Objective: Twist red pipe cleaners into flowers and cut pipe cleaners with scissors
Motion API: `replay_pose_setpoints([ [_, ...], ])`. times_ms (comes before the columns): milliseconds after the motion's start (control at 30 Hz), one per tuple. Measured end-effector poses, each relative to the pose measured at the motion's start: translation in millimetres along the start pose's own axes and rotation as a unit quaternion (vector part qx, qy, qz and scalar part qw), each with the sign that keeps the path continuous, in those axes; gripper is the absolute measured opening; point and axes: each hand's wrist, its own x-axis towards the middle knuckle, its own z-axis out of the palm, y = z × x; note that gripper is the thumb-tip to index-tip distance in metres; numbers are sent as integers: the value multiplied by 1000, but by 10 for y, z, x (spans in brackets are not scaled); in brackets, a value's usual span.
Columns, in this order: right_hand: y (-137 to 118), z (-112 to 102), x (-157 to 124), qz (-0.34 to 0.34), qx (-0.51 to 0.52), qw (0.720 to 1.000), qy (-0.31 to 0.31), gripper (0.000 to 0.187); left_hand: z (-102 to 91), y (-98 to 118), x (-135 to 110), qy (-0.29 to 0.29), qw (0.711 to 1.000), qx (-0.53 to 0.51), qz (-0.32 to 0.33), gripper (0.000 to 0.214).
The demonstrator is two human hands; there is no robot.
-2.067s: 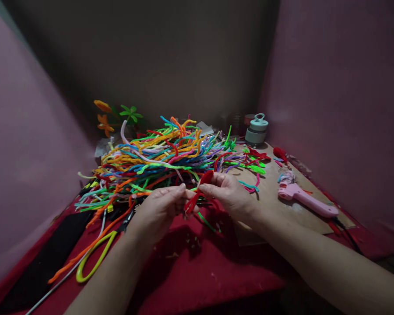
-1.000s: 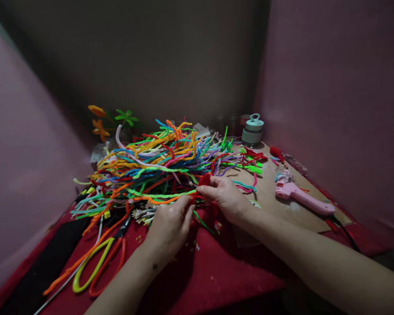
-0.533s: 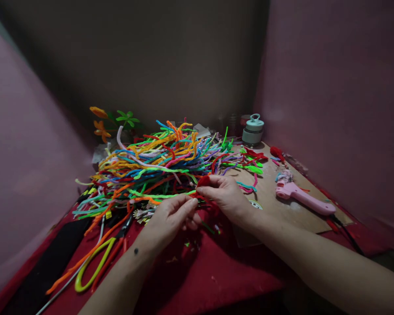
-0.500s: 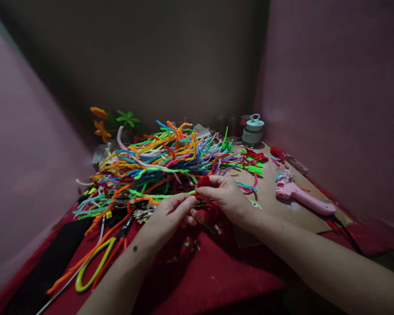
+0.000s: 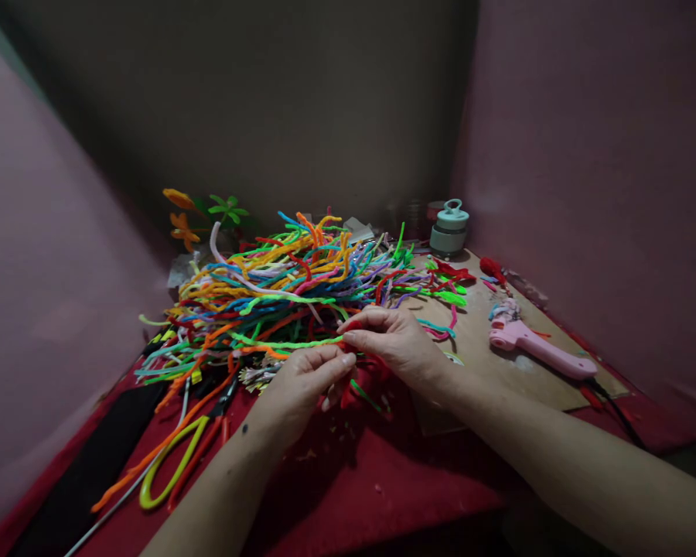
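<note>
My left hand (image 5: 315, 374) and my right hand (image 5: 390, 340) meet above the front of the table, fingertips almost touching. Both are pinched closed on a small red fuzzy pipe-cleaner piece (image 5: 348, 349), mostly covered by the fingers. Just below the fingers a short green pipe-cleaner length (image 5: 366, 396) shows; whether it joins the red piece I cannot tell. Right behind the hands lies a big heap of colourful pipe cleaners (image 5: 290, 290). Scissors with a yellow handle loop (image 5: 174, 464) rest left of my left forearm.
A pink hot glue gun (image 5: 542, 352) lies on a brown board (image 5: 475, 387) at the right, its cord trailing forward. A pale teal jar (image 5: 448, 230) stands at the back. Orange fuzzy flowers (image 5: 183, 230) rise at the back left. Small scraps dot the red cloth (image 5: 377, 495).
My fingers have shifted slightly around the red piece; its upper part, which stuck up over my right fingertips, is now mostly covered. The whole view has moved slightly.
</note>
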Motion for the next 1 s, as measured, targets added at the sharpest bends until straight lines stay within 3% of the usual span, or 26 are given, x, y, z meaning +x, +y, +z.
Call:
replay_pose_setpoints([
  [133, 36, 13, -15, -22, -24, 999, 17, 7, 24, -27, 8, 11, 999, -29, 7, 27],
  [333, 45, 32, -40, -111, -113, 984, 75, 9, 72, -29, -10, 20, 995, -92, -16, 23],
  [533, 60, -7, -9, 18, 21, 1000, -12, 19, 58, 28, 0, 6, 990, -136, -31, 21],
  [633, 88, -5, -13, 39, 38, 997, -45, 18, 42, 23, 3, 11, 992, -123, -30, 22],
  [833, 101, -41, 29, 18, 44, 998, 52, 22, 20, 8, -15, -4, 999, -15, -32, 28],
  [1000, 125, -45, 76, 6, 72, 996, 56, 22, 13, 69, -7, 42, 998, 46, -27, 30],
])
